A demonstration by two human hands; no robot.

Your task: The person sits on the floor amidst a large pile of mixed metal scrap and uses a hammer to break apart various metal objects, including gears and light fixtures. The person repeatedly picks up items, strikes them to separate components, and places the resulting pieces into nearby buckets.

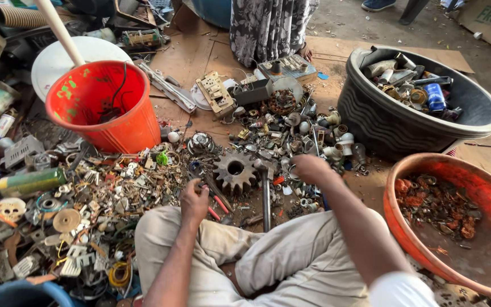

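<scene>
My left hand [194, 200] rests low on the scrap pile, fingers curled around red-handled pliers [218, 206] near my knee. My right hand [309, 169] is closed among small metal bits right of a rusty gear wheel [234, 170]; what it grips is hidden. A hammer [265, 190] lies between my two hands, head by the gear, handle pointing toward me. My legs in pale trousers [268, 256] fill the lower middle.
An orange bucket [121, 134] with a pale stick stands at left. A black tub [382, 122] of metal parts sits at right, an orange basin [407, 227] with rusty scraps nearer. Another person in a patterned garment [268, 28] sits opposite. Mixed scrap [86, 199] covers the left floor.
</scene>
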